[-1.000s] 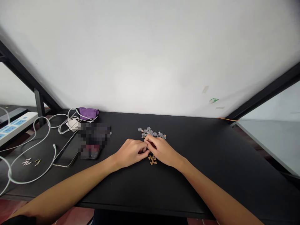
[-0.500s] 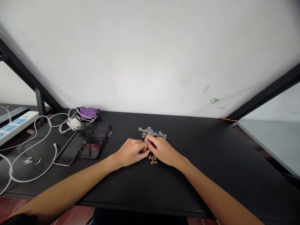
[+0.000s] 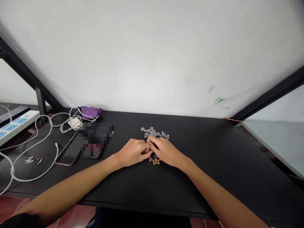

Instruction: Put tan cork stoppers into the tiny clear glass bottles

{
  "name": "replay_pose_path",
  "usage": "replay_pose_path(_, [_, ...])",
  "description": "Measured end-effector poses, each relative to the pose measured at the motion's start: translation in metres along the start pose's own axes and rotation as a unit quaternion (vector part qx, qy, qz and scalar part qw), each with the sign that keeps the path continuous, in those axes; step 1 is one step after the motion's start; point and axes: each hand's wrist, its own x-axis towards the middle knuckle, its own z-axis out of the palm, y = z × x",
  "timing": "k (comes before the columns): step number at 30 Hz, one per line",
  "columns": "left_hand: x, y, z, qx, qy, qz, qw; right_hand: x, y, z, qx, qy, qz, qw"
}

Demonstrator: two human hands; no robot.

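My left hand (image 3: 136, 152) and my right hand (image 3: 165, 151) meet over the black table, fingertips touching. Both have their fingers curled in a pinch, and whatever lies between them is hidden. Just beneath the fingers shows a small clear round glass bottle (image 3: 155, 156); whether a hand holds it or it lies on the table, I cannot tell. Several small corks (image 3: 155, 162) lie in a pile on the near side of my hands. Beyond my fingertips is a cluster of tiny clear glass bottles (image 3: 153, 132), a few with cork stoppers.
Left of my hands lie a phone (image 3: 68, 152) and a blurred-out dark object (image 3: 96, 139). A white cable (image 3: 35, 180) loops around them, with a purple cloth pouch (image 3: 90, 112) behind. A power strip (image 3: 17, 125) sits far left, near small loose pieces (image 3: 29, 160). A white wall (image 3: 152, 63) rises behind.
A small clear bottle now shows under my fingers by the corks, and the corks lie a little differently. My hands stay together in almost the same place; the view has shifted slightly.
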Motion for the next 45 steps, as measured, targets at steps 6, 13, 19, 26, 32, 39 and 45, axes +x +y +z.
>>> replay_pose_path(6, [0.0005,-0.0010,0.0001,-0.002,-0.003,0.004,1.000,-0.0001,-0.0006,-0.0009,-0.005,-0.006,-0.003,1.000])
replay_pose_path(13, [-0.0006,-0.0020,0.0010,0.005,-0.007,0.008,1.000,-0.0003,0.0002,-0.0003,-0.010,-0.014,-0.002,1.000])
replay_pose_path(19, [0.0001,-0.0021,0.0010,0.003,-0.006,0.008,1.000,-0.0006,-0.0012,-0.0010,-0.012,-0.016,0.001,1.000])
replay_pose_path(26, [0.0001,-0.0028,0.0014,0.006,-0.012,0.010,1.000,-0.0008,-0.0016,-0.0019,-0.024,-0.022,0.001,0.999])
replay_pose_path(32, [0.0007,-0.0032,0.0005,0.013,-0.017,0.009,1.000,-0.0010,-0.0009,-0.0016,-0.032,-0.026,-0.003,0.999])
replay_pose_path(39, [0.0008,-0.0030,0.0000,0.019,-0.021,0.015,0.999,-0.0012,-0.0005,-0.0013,-0.040,-0.029,0.000,0.999])
replay_pose_path(45, [0.0012,-0.0040,0.0008,0.029,-0.021,0.018,0.999,-0.0014,-0.0003,-0.0021,-0.040,-0.031,0.001,0.999])
